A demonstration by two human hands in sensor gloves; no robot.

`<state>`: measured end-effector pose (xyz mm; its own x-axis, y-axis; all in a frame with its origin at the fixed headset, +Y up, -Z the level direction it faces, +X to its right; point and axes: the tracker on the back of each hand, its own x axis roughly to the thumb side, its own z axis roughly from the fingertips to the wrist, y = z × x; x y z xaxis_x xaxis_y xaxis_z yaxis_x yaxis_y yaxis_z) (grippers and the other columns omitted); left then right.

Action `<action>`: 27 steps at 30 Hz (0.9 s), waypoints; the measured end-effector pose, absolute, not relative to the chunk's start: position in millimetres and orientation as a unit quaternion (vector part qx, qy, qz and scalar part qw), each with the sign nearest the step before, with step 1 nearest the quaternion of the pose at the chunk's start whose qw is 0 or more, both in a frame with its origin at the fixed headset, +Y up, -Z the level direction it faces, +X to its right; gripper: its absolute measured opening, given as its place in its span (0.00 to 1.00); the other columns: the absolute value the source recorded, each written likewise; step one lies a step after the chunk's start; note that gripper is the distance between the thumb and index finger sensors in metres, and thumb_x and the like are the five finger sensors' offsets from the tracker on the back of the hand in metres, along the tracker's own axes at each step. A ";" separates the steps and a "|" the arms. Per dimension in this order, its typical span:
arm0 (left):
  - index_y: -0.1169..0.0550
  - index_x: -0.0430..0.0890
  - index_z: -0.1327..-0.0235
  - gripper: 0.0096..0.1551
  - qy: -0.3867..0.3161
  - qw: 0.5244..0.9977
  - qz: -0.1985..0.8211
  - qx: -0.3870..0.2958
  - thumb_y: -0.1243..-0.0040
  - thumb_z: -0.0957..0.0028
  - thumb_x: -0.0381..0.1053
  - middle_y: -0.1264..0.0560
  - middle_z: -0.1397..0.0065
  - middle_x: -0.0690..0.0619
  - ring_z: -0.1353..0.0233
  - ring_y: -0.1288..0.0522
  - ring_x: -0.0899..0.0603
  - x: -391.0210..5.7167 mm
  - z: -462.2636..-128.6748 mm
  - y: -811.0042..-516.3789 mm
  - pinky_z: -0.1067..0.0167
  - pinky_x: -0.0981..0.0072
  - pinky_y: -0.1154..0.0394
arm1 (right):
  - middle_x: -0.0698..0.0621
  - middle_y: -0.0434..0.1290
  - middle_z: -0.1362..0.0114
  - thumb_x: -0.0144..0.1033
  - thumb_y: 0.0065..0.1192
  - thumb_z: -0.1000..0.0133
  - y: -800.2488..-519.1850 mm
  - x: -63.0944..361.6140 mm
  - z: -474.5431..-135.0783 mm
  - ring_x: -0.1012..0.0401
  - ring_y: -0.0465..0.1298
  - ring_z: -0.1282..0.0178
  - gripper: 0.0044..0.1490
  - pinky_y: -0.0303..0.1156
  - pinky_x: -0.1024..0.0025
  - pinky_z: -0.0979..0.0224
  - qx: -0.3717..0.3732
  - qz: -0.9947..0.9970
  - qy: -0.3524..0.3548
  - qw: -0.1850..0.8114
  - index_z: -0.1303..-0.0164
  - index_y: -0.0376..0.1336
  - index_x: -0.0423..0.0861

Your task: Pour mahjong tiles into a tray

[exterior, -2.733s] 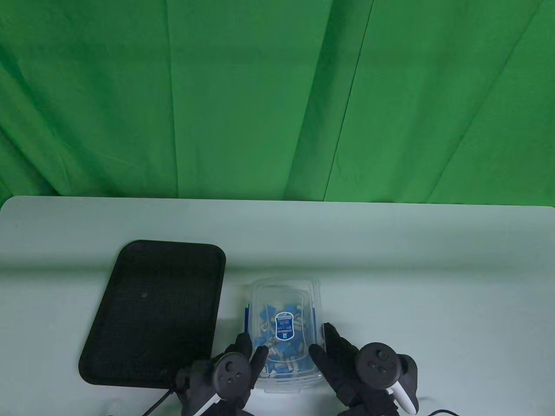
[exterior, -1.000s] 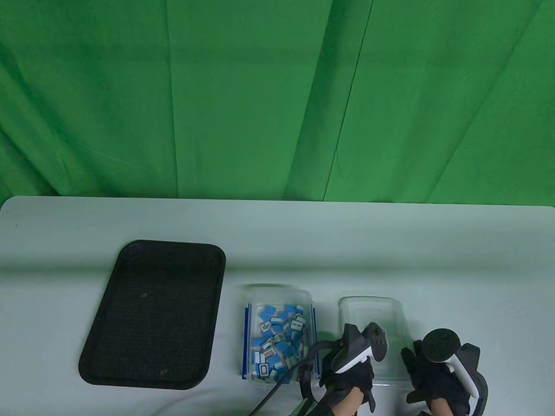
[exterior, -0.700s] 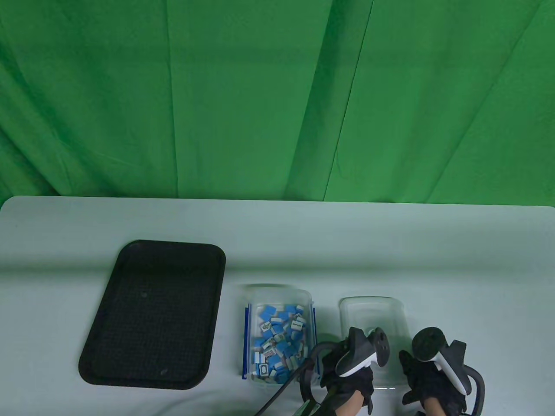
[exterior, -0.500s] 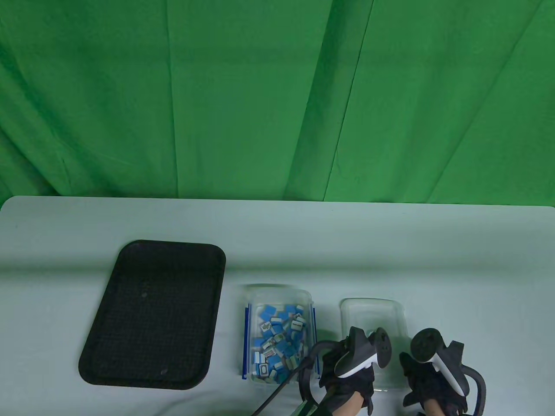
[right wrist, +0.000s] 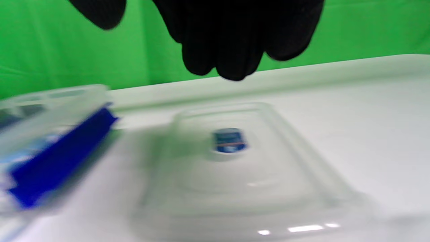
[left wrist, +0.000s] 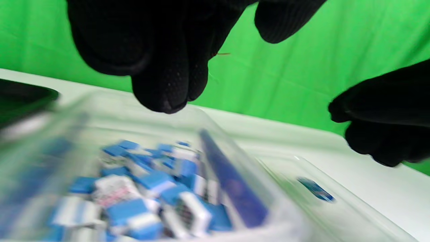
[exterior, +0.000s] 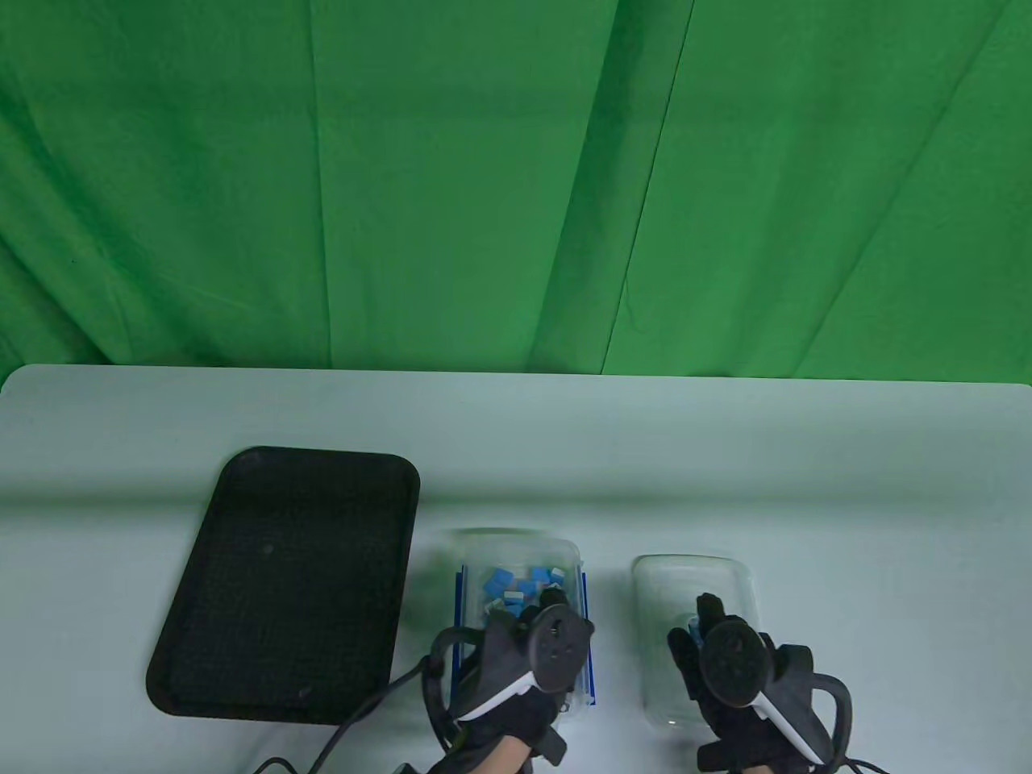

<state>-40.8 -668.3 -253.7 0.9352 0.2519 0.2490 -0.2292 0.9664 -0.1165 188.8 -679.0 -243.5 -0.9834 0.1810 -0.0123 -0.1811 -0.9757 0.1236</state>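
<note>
1. My left hand hangs over the near end of the box of tiles. In the left wrist view its fingers are spread above the box with air beneath them, gripping nothing.

2. My right hand sits over the near half of the lid, which lies flat on the table. In the right wrist view the fingers hang above the lid with nothing held; whether the palm touches the lid I cannot tell.

3. The box stands open near the table's front edge, just right of the tray, with the lid on its other side.

4. The box's long axis runs from the front edge toward the back edge, parallel to the tray's long sides.

5. The tray lies to the left of my left hand, so I judge the left hand the nearer one for carrying the box over. The pour calls for tipping across the box's left long wall, or over a short end, onto the tray.

6. No tiles are in the tray yet.
</note>
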 end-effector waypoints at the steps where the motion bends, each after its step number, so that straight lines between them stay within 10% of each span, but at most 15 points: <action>1: 0.29 0.31 0.23 0.36 -0.121 0.984 0.125 -0.028 0.55 0.29 0.57 0.16 0.40 0.37 0.51 0.13 0.39 -55.4 -253.4 -671.4 0.57 0.53 0.19 | 0.44 0.69 0.22 0.61 0.43 0.27 -675.4 180.3 -243.7 0.44 0.72 0.27 0.45 0.65 0.42 0.21 0.010 0.992 0.069 0.104 0.09 0.51 0.42; 14: 0.48 0.27 0.14 0.48 -0.051 0.954 0.223 -0.193 0.64 0.29 0.64 0.36 0.21 0.24 0.33 0.23 0.28 -118.6 -253.6 -745.0 0.45 0.43 0.24 | 0.34 0.63 0.15 0.65 0.39 0.28 -707.2 116.3 -253.0 0.45 0.77 0.30 0.54 0.72 0.47 0.26 0.039 0.973 0.157 0.162 0.08 0.42 0.34; 27: 0.46 0.25 0.17 0.46 -0.067 0.925 0.297 -0.226 0.62 0.28 0.61 0.29 0.26 0.27 0.43 0.17 0.36 -125.8 -252.2 -767.8 0.51 0.51 0.21 | 0.36 0.68 0.19 0.59 0.43 0.27 -740.5 110.2 -255.2 0.53 0.80 0.40 0.51 0.76 0.56 0.33 0.052 0.974 0.180 0.127 0.10 0.41 0.32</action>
<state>-125.8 -767.8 -252.2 0.8151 0.5793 -0.0109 -0.5189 0.7214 -0.4586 110.2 -740.5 -255.2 -0.9622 0.2666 0.0551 -0.2293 -0.9030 0.3633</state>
